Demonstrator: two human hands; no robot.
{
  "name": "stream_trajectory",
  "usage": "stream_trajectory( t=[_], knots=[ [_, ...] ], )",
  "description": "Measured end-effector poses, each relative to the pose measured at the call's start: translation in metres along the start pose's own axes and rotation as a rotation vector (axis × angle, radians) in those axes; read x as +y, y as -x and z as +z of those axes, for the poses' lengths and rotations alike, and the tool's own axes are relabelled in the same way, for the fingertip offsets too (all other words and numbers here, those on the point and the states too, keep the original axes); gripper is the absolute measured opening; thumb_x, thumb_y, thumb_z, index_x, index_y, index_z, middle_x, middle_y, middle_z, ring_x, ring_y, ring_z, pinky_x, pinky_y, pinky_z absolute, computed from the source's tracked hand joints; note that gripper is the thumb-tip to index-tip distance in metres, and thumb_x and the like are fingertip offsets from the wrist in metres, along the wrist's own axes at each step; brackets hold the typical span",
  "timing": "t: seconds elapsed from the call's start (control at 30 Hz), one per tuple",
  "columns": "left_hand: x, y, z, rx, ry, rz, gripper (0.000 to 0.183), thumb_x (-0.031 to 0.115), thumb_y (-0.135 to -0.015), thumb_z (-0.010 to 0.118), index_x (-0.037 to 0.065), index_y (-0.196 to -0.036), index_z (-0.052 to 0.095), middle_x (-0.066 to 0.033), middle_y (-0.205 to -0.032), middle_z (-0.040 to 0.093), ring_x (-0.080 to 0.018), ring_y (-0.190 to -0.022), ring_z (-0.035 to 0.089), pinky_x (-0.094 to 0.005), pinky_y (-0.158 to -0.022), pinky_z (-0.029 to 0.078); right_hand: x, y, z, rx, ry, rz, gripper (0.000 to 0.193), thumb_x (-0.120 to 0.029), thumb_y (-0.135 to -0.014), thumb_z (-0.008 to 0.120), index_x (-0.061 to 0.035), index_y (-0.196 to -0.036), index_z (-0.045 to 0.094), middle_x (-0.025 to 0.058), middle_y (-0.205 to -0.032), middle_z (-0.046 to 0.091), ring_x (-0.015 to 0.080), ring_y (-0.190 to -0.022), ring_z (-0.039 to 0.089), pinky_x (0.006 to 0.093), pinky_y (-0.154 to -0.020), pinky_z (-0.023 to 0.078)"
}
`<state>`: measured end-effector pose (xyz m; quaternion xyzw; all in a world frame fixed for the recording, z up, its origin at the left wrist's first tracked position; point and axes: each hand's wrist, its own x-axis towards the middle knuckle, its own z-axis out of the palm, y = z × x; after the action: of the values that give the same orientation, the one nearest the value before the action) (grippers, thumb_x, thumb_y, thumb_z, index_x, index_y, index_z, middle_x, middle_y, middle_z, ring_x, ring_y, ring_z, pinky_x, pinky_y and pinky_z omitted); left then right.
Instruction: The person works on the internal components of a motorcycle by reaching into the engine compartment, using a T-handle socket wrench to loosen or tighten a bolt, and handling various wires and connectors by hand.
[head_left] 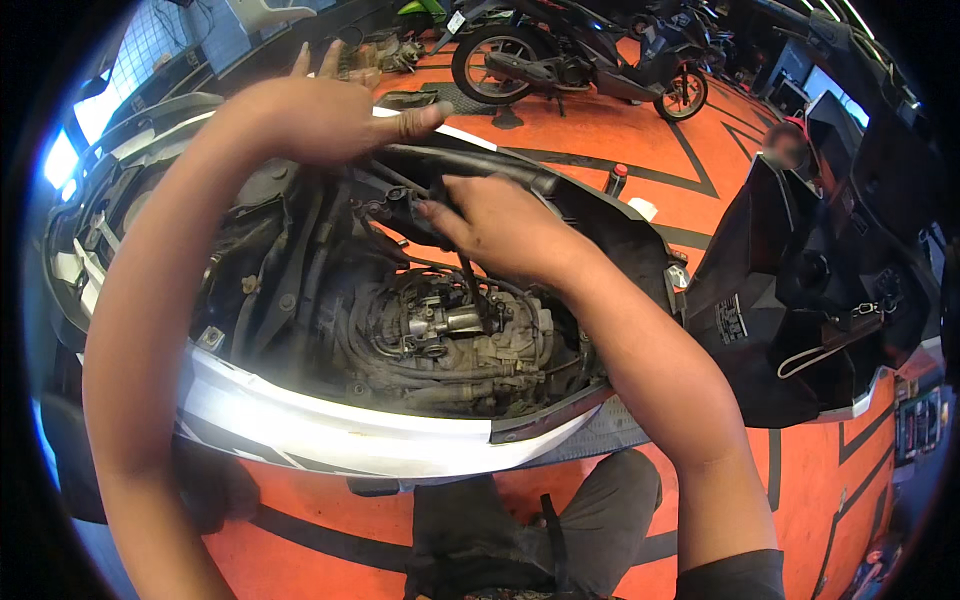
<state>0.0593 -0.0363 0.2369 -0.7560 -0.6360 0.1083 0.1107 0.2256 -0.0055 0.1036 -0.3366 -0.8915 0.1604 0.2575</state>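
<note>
My right hand (500,222) pinches a black hose (466,268) down inside the open scooter (330,425), just above the dirty engine (450,330). The hose looks bendy, light and greasy, so I hold it near its end. My left hand (325,118) rests open and flat on the far rim, holding nothing.

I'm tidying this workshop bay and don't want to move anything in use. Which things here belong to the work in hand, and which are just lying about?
In use:
- open scooter body
- engine
- black hose under the left hand
- black part gripped by the right hand

Lying about:
- parked motorcycle
- spray can
- removed black panel
</note>
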Motion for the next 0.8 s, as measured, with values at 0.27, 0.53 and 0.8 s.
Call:
stream_trajectory(
  t=[0.27,0.53,0.8],
  knots=[
    [0.018,0.019,-0.004,-0.053,0.22,0.497,0.109,0.09,-0.086,0.007,0.011,-0.129,0.068,-0.0192,-0.136,0.063,-0.0381,-0.148,0.033,-0.0533,-0.121,0.024,0.001,0.001,0.007,-0.083,-0.066,0.08,0.034,-0.03,-0.101,0.057,-0.0003,-0.116,0.064,0.0256,-0.11,0.067,0.0413,-0.1,0.066,0.0496,-0.085,0.052],
    [0.0,-0.005,0.004,-0.035,-0.051,-0.042,0.102,0.082,-0.092,0.003,0.009,-0.155,0.038,-0.0236,-0.153,0.045,-0.0378,-0.156,0.006,-0.0595,-0.124,0.008,-0.001,0.0,0.006,-0.088,-0.038,-0.018,0.038,-0.035,-0.101,0.054,0.0001,-0.102,0.068,0.0235,-0.088,0.072,0.0444,-0.089,0.069,0.052,-0.084,0.055],
    [0.017,0.006,-0.011,-0.154,0.401,0.464,0.096,0.079,-0.096,0.007,0.011,-0.146,0.054,-0.0222,-0.153,0.045,-0.0371,-0.156,0.006,-0.0579,-0.125,0.007,0.005,-0.004,0.007,0.102,-0.107,-0.05,0.028,-0.027,-0.098,0.056,-0.0044,-0.11,0.068,0.026,-0.097,0.071,0.0423,-0.097,0.069,0.0525,-0.084,0.054]
  ],
)
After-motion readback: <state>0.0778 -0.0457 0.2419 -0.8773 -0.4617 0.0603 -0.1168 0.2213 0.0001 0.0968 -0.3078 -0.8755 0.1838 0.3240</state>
